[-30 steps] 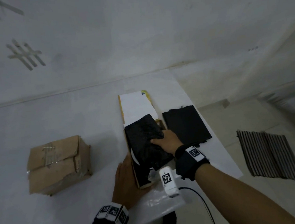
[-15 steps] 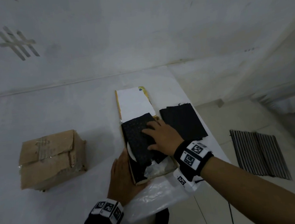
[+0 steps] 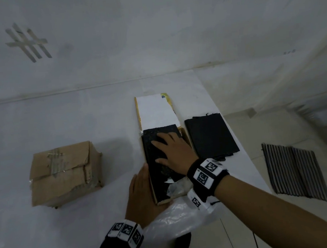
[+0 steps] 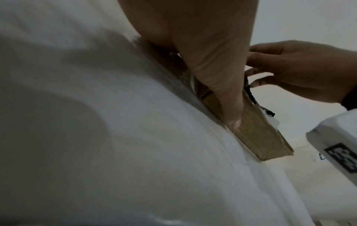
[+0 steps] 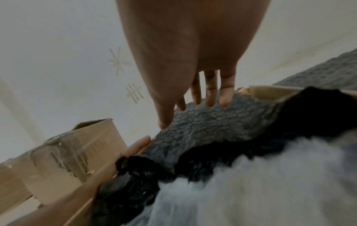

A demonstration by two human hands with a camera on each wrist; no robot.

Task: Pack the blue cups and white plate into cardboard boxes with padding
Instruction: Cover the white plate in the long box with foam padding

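Observation:
A flat cardboard box (image 3: 158, 202) lies at mid-table, its white-lined lid (image 3: 155, 110) folded back. Black bubble-wrap padding (image 3: 157, 175) covers what is inside it. My right hand (image 3: 170, 152) rests flat on the padding, fingers (image 5: 210, 94) straight and spread over the bubbles (image 5: 212, 122). My left hand (image 3: 142, 192) lies open against the box's left wall, and a straight finger (image 4: 231, 107) presses the cardboard side (image 4: 257, 133). Only a white sliver (image 3: 168, 181) shows at the padding's near edge; whether it is the plate I cannot tell. No blue cups are in view.
A closed, taped brown box (image 3: 64, 170) stands to the left. A stack of black padding sheets (image 3: 210, 137) lies right of the flat box, close to the table's right edge. A clear plastic bag (image 3: 178, 220) hangs over the near edge. A striped mat (image 3: 293, 172) is on the floor.
My right hand went from holding the padding's right edge to lying flat on top of it. The padding now sits flatter in the box. The left hand has stayed at the box's side.

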